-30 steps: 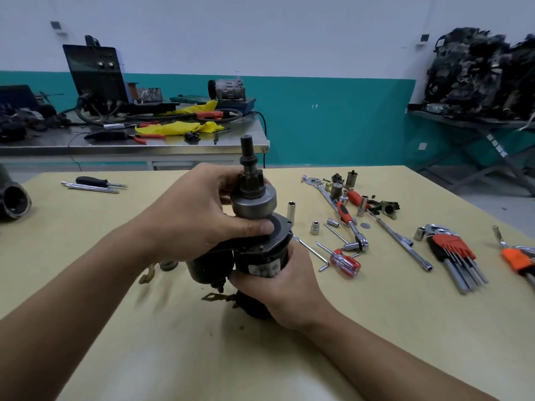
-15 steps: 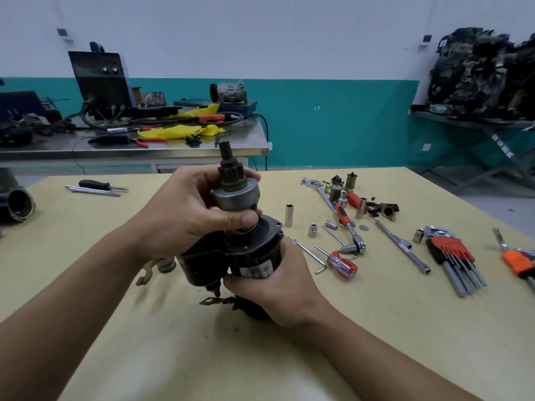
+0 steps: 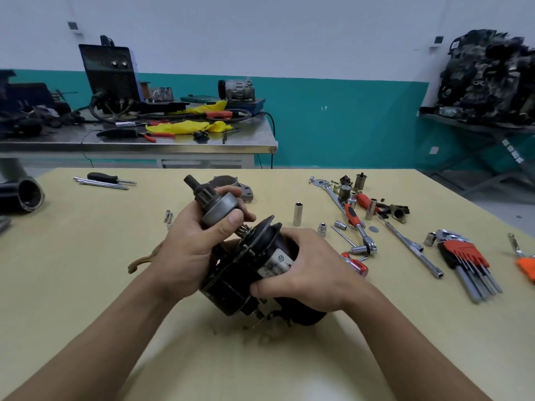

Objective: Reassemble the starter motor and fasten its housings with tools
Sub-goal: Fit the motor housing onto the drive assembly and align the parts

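The black starter motor body (image 3: 254, 273) is tilted over the yellow table (image 3: 86, 256), its shaft end pointing up and to the left. My left hand (image 3: 188, 250) grips the grey drive gear assembly (image 3: 215, 205) on that shaft, thumb across its metal collar. My right hand (image 3: 307, 273) wraps round the motor's black casing near the white label. A grey front housing (image 3: 231, 183) lies on the table just behind the gear. Part of the motor's underside is hidden by my hands.
To the right lie a socket (image 3: 297, 214), a ratchet with red handle (image 3: 357, 224), an extension bar (image 3: 411, 244), a red hex key set (image 3: 469, 264) and a red screwdriver (image 3: 356, 264). A black screwdriver (image 3: 107, 178) lies far left. A dark pipe (image 3: 23, 195) sits at the left edge.
The motor has tipped from upright to lying slanted and come lower toward the table. My right hand shifted from beneath it to over its casing. The grey housing behind is now uncovered.
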Demonstrator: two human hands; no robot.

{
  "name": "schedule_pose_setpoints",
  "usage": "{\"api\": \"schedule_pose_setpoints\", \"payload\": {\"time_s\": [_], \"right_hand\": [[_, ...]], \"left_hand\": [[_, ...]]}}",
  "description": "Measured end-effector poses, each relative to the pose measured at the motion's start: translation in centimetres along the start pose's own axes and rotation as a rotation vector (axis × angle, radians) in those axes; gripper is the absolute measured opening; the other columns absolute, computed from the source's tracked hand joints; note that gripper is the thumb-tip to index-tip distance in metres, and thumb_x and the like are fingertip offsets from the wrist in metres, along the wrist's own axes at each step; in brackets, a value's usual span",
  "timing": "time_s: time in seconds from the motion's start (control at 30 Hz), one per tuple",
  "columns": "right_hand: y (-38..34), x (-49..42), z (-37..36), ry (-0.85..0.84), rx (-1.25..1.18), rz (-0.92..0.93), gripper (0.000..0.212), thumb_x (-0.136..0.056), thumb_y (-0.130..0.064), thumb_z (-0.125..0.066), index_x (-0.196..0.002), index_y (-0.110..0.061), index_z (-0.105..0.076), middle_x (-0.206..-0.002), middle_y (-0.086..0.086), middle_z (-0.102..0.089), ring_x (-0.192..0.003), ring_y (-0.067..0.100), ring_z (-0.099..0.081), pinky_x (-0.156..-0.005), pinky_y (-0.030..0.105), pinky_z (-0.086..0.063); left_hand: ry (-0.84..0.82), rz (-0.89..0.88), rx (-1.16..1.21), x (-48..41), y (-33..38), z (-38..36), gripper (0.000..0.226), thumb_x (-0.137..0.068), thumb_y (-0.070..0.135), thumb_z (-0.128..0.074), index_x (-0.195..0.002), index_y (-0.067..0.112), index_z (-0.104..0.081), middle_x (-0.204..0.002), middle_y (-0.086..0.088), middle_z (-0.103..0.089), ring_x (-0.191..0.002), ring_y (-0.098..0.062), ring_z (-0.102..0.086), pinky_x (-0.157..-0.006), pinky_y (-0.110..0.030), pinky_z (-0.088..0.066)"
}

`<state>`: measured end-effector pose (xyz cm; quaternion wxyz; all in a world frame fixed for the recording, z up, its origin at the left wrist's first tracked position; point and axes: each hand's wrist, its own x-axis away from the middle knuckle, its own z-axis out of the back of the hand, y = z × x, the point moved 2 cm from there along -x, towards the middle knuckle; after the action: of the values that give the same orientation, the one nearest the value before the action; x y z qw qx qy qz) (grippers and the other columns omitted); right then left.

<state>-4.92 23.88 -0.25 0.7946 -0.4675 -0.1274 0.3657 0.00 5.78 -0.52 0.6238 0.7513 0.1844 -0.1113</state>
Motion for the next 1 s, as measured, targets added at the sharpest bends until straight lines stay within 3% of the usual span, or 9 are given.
{"api": "schedule_pose_setpoints", "payload": {"time_s": [0.17, 0.33, 0.4, 0.57, 0.63, 0.7, 0.8, 0.9, 1.0], "right_hand": [[0.3, -0.1, 0.0, 0.012, 0.098, -0.063, 0.044, -0.055, -0.039, -0.088, -0.089, -0.022, -0.067, -0.078, -0.001, -0.073, -0.066, 0.018, -0.072, -0.064, 0.045, -0.062], [0.3, -0.1, 0.0, 0.033, 0.153, -0.089, 0.046, -0.052, -0.047, -0.086, -0.085, -0.024, -0.065, -0.075, -0.002, -0.072, -0.064, 0.018, -0.071, -0.065, 0.048, -0.061], [0.3, -0.1, 0.0, 0.036, 0.162, -0.096, 0.046, -0.052, -0.048, -0.086, -0.084, -0.024, -0.065, -0.076, -0.002, -0.072, -0.064, 0.016, -0.071, -0.064, 0.046, -0.061], [0.1, -0.3, 0.1, 0.007, 0.181, -0.093, 0.044, -0.054, -0.045, -0.088, -0.085, -0.023, -0.066, -0.076, -0.001, -0.071, -0.066, 0.019, -0.070, -0.064, 0.043, -0.058], [-0.1, -0.4, 0.3, -0.028, 0.198, -0.082, 0.043, -0.056, -0.043, -0.088, -0.085, -0.022, -0.066, -0.077, 0.002, -0.071, -0.068, 0.021, -0.069, -0.065, 0.044, -0.057], [-0.2, -0.8, 0.4, -0.067, 0.198, -0.078, 0.040, -0.059, -0.038, -0.090, -0.087, -0.020, -0.067, -0.078, 0.004, -0.072, -0.069, 0.023, -0.070, -0.066, 0.044, -0.058], [-0.2, -1.4, 0.6, -0.120, 0.206, -0.083, 0.038, -0.062, -0.033, -0.090, -0.090, -0.018, -0.068, -0.082, 0.006, -0.074, -0.071, 0.022, -0.072, -0.068, 0.041, -0.060], [-0.3, -2.1, 0.7, -0.169, 0.226, -0.079, 0.041, -0.063, -0.039, -0.088, -0.093, -0.018, -0.068, -0.084, 0.004, -0.074, -0.072, 0.019, -0.072, -0.066, 0.034, -0.059], [-0.7, -2.8, 0.8, -0.227, 0.253, -0.072, 0.046, -0.062, -0.045, -0.084, -0.098, -0.021, -0.068, -0.088, 0.000, -0.074, -0.076, 0.014, -0.072, -0.067, 0.029, -0.059]], "left_hand": [[0.063, 0.108, 0.155, 0.4, -0.9, -0.2, 0.032, -0.082, 0.020, -0.064, -0.114, 0.017, -0.061, -0.089, -0.002, -0.064, -0.085, -0.011, -0.061, -0.058, -0.028, -0.055], [0.060, 0.284, 0.136, 0.6, -0.7, 0.6, 0.041, -0.089, 0.045, -0.062, -0.117, 0.015, -0.064, -0.094, -0.004, -0.061, -0.086, -0.015, -0.058, -0.064, -0.029, -0.050], [0.033, 0.346, 0.092, 0.7, -0.4, 1.2, 0.050, -0.086, 0.048, -0.054, -0.117, 0.011, -0.063, -0.098, -0.007, -0.064, -0.090, -0.018, -0.061, -0.066, -0.030, -0.052], [0.008, 0.356, -0.117, 1.0, 0.8, 3.3, 0.053, -0.081, 0.041, -0.068, -0.118, 0.004, -0.064, -0.105, -0.014, -0.072, -0.092, -0.027, -0.069, -0.071, -0.034, -0.059], [0.000, 0.296, -0.215, 0.8, 1.7, 4.2, 0.052, -0.080, 0.034, -0.069, -0.127, 0.013, -0.060, -0.112, -0.006, -0.074, -0.101, -0.026, -0.071, -0.075, -0.033, -0.060], [-0.046, 0.195, -0.329, 0.2, 3.3, 5.2, 0.068, -0.073, 0.031, -0.080, -0.136, 0.028, -0.052, -0.124, 0.004, -0.071, -0.110, -0.021, -0.070, -0.081, -0.033, -0.060], [-0.220, 0.071, -0.636, -0.6, 6.1, 5.8, 0.094, -0.058, 0.045, -0.088, -0.139, 0.054, -0.041, -0.135, 0.022, -0.060, -0.118, -0.005, -0.063, -0.085, -0.026, -0.057], [-0.493, 0.088, -1.177, -1.3, 6.3, 5.4, 0.086, -0.060, 0.061, -0.086, -0.135, 0.062, -0.043, -0.132, 0.035, -0.055, -0.119, 0.009, -0.053, -0.094, -0.020, -0.044], [-0.517, 0.105, -1.314, -1.6, 5.5, 5.0, 0.068, -0.072, 0.059, -0.080, -0.132, 0.056, -0.049, -0.118, 0.034, -0.059, -0.107, 0.008, -0.056, -0.088, -0.020, -0.044]]}}
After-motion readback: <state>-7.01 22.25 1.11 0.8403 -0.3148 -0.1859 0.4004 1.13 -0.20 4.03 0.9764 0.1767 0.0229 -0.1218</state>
